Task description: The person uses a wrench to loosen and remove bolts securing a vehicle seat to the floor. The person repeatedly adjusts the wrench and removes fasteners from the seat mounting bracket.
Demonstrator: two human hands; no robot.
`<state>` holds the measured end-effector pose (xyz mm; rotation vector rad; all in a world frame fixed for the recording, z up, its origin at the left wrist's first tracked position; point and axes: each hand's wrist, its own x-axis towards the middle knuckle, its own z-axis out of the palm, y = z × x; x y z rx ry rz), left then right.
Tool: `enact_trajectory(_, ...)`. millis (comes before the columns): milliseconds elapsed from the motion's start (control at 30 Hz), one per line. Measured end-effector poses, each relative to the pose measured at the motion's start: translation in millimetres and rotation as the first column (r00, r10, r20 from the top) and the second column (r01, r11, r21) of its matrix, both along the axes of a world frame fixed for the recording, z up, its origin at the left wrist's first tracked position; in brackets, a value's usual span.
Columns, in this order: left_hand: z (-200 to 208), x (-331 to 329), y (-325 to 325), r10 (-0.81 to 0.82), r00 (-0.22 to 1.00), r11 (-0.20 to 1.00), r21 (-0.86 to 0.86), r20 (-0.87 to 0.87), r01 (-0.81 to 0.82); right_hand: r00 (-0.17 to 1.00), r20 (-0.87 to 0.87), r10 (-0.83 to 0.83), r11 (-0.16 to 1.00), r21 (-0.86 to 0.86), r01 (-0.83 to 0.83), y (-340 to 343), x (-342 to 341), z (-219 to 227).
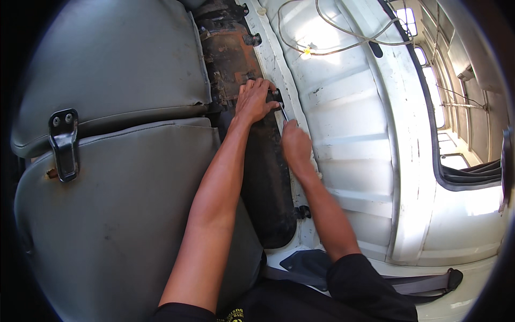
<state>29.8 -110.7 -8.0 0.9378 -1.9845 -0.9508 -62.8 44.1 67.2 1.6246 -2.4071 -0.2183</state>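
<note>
My left hand (255, 99) is bent over the edge of a long, dark, rust-stained metal cover (271, 188). Its thumb and forefinger close around a small black bracket (274, 97) at that edge. Just nearer to me, my right hand (296, 142) is closed in a fist around a slim metal hand tool (284, 111). The tool's shiny shaft slants up to the bracket, by my left thumb. My fist hides the rest of it, so its exact kind does not show.
Grey padded seats (123, 214) fill the left side, one bearing a black metal catch (64, 145). On the right are a ribbed white body panel (348, 145), a loose cable (348, 45) and a window opening (461, 107). A seat belt (418, 284) lies near me.
</note>
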Motion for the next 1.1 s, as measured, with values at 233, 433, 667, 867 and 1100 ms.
enact_trajectory(233,1.5,-1.6,-0.4,-0.054,0.998,0.998,0.021,-0.026,0.054,0.983,0.118,-0.142,0.988,-0.049,0.149,6.5,7.6,-10.6)
enact_trajectory(433,-2.6,3.5,-4.0,-0.049,0.998,0.999,0.017,-0.044,0.050,0.998,0.061,-0.016,0.994,0.105,0.010,-26.2,4.0,57.7)
enact_trajectory(667,2.2,-4.0,3.1,-0.001,0.998,1.000,-0.008,-0.056,0.001,0.986,0.007,0.164,0.860,0.489,-0.147,-106.8,-22.9,111.8)
enact_trajectory(867,3.2,-0.6,3.2,0.023,0.999,1.000,-0.019,-0.036,-0.024,0.989,0.104,-0.105,0.547,0.837,-0.030,-149.1,-9.0,122.3)
enact_trajectory(1100,2.4,3.0,0.7,0.006,1.000,1.000,0.007,-0.020,-0.006,0.959,0.253,-0.124,0.737,0.671,-0.082,-119.1,-30.8,88.0)
